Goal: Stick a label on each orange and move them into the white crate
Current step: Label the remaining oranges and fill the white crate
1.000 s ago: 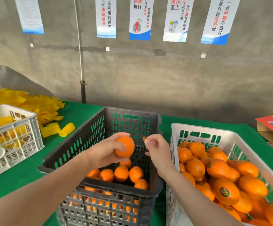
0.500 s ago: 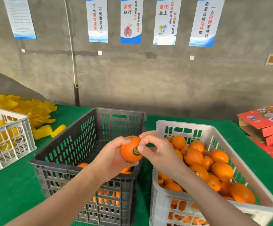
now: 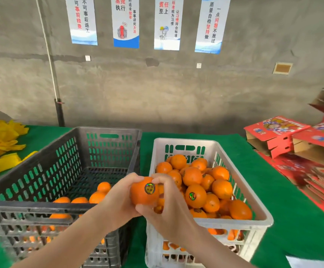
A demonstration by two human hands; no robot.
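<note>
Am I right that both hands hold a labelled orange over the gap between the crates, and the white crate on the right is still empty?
Not quite. The head view shows the white crate is heaped with oranges. The rest stands: left hand and right hand hold the labelled orange between the crates.

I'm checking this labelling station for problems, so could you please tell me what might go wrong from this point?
1. The white crate is already heaped to about its rim, so the labelled orange could roll off the pile when set down.
2. Both the left hand and the right hand grip that orange, with right fingertips beside the label; a rubbing finger might lift its edge.
3. It is held over the gap between the white crate and the dark crate, so a slip could drop it in the gap or back among the dark crate's oranges.
</note>
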